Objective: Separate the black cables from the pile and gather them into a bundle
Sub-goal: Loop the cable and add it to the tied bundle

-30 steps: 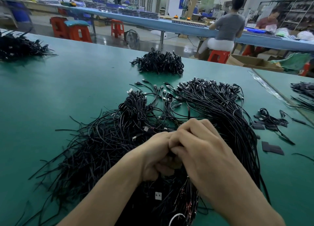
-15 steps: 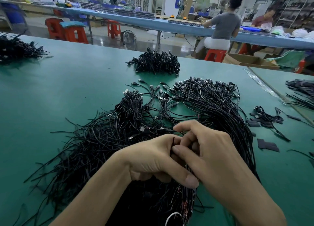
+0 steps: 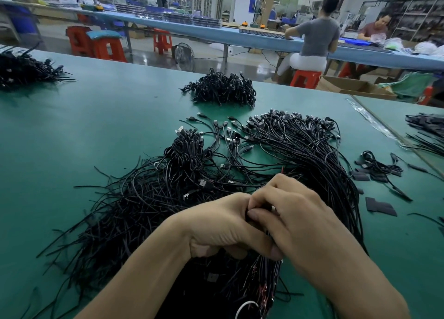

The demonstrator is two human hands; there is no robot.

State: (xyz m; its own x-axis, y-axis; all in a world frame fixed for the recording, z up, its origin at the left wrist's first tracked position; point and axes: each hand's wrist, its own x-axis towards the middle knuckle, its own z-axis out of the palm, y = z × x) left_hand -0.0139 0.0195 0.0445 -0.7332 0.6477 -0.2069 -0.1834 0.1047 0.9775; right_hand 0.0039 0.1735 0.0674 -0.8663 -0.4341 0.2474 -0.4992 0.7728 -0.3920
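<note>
Matt green over the tabletop (image 3: 108, 126), smooth and even, with a faint dull sheen toward the far edge. Smooth plastic sheathing on the black cables (image 3: 300, 155), slightly glossy along the curves. Bright silvery metal on the plug ends (image 3: 186, 196). Bare coppery strands at the cut ends (image 3: 263, 292). Matt black on the flat patches (image 3: 380, 207), cloth or foam, hard to tell which. Glossy clear film strip (image 3: 370, 120) by the seam. Shiny red plastic for the stools (image 3: 108, 51); dull brown cardboard for the box (image 3: 355, 88); polished, reflective floor (image 3: 228, 64).

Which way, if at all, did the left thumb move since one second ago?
Yes. The left thumb stretched rightward over the gripped black cables, toward the right hand, judged against the unmoved flat black piece.
</note>
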